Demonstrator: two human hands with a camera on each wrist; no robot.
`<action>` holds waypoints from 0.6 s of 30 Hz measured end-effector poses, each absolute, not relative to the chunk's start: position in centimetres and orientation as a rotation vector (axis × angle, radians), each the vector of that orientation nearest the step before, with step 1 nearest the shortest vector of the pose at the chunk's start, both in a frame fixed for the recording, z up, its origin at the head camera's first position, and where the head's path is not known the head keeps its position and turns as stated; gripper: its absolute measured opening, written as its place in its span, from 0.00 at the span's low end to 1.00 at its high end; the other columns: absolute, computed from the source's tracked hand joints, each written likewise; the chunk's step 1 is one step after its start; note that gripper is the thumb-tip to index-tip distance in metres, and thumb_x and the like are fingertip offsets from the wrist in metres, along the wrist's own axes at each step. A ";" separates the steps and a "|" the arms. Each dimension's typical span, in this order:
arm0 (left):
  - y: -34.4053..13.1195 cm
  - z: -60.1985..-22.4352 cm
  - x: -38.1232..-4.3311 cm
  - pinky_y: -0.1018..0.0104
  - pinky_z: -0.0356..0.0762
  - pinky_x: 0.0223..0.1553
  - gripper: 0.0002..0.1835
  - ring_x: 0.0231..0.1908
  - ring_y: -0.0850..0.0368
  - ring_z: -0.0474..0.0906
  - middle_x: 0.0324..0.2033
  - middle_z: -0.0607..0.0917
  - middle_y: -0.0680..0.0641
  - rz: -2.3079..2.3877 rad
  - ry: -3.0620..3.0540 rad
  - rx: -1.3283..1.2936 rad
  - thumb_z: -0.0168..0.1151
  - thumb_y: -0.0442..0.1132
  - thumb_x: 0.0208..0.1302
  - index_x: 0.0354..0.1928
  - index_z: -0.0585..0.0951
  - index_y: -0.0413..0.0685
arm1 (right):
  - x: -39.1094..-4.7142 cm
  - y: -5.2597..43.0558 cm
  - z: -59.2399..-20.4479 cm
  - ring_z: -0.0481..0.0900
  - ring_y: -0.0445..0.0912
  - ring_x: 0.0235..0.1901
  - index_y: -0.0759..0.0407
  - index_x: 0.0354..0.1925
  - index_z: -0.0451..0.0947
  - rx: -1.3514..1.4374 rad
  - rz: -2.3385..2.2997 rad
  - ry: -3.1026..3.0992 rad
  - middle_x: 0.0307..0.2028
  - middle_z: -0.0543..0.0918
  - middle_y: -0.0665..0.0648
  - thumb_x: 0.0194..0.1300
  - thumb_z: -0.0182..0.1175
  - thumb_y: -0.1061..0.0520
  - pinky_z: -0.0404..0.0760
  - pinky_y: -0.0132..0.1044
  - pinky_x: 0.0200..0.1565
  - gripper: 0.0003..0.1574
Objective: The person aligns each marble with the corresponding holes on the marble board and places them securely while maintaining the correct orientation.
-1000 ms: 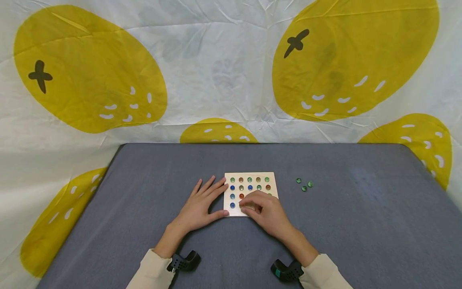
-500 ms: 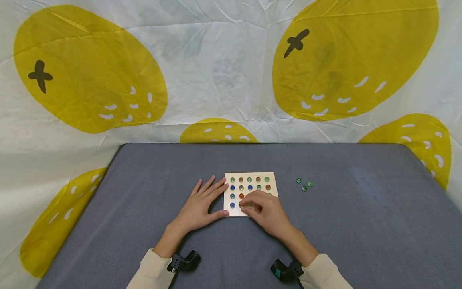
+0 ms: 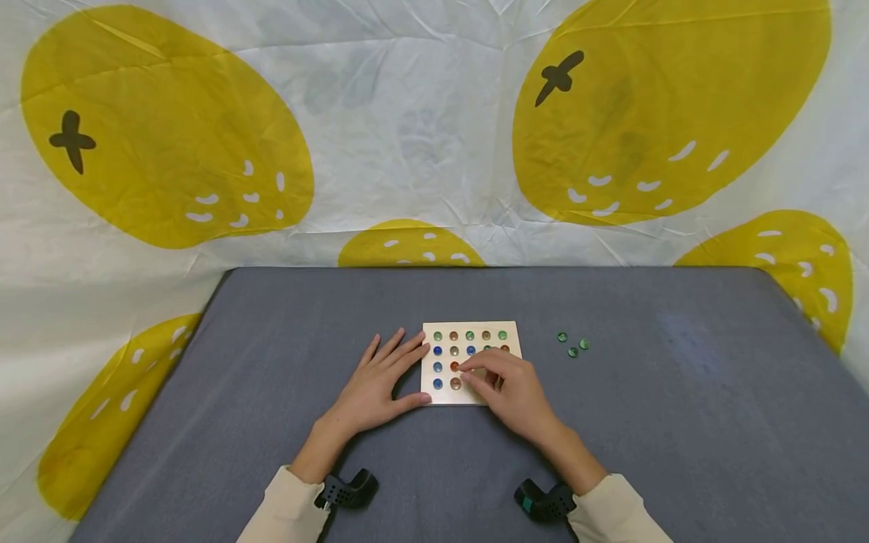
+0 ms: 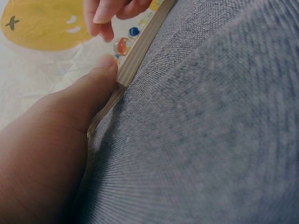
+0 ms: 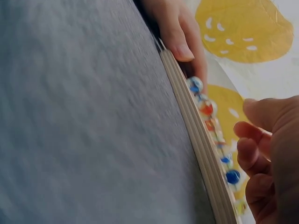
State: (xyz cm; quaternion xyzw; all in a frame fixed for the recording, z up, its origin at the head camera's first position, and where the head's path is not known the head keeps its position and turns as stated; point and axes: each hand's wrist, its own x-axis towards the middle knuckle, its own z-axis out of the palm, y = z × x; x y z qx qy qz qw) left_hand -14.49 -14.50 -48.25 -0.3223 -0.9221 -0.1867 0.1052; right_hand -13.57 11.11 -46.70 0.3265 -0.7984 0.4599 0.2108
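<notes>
A pale wooden board (image 3: 446, 326) with rows of glass marbles lies on the grey cloth. My left hand (image 3: 375, 392) is spread flat, its fingertips and thumb touching the board's left edge. Over the right part of the board is my right hand (image 3: 519, 394), fingers loosely bent. In the right wrist view, thumb and fingers of that right hand (image 5: 280, 149) stand apart, with nothing visible between them. Left of its fingertips sits an orange-brown marble (image 3: 455, 383) in the front row; a red-orange marble (image 3: 454, 366) lies behind it. The hand hides several places on the board.
Three loose green marbles (image 3: 573, 352) lie on the cloth to the right of the board. The grey table (image 3: 305, 302) reaches back to a white curtain (image 3: 407, 98) with big yellow shapes. A black wrist device (image 3: 349, 489) sits on each wrist.
My right hand has let go of the orange-brown marble in the front row and drawn back slightly to the right, uncovering it. My left hand keeps its place.
</notes>
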 end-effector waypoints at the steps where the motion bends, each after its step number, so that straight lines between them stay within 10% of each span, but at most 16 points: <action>1: -14.5 -48.3 -14.5 0.42 0.39 0.69 0.41 0.71 0.47 0.48 0.72 0.59 0.53 -0.548 -2.720 -0.948 0.51 0.69 0.62 0.72 0.62 0.56 | -13.6 11.3 -46.6 0.70 0.34 0.20 0.56 0.36 0.85 0.896 1.279 -2.216 0.34 0.83 0.47 0.56 0.69 0.64 0.71 0.27 0.22 0.08; 18: -14.5 -48.1 -14.2 0.43 0.38 0.69 0.41 0.71 0.47 0.48 0.71 0.60 0.52 -0.576 -2.718 -0.938 0.55 0.67 0.62 0.72 0.63 0.55 | -14.7 15.3 -45.3 0.68 0.38 0.19 0.55 0.37 0.86 0.687 1.196 -2.283 0.28 0.79 0.42 0.57 0.69 0.64 0.67 0.30 0.20 0.09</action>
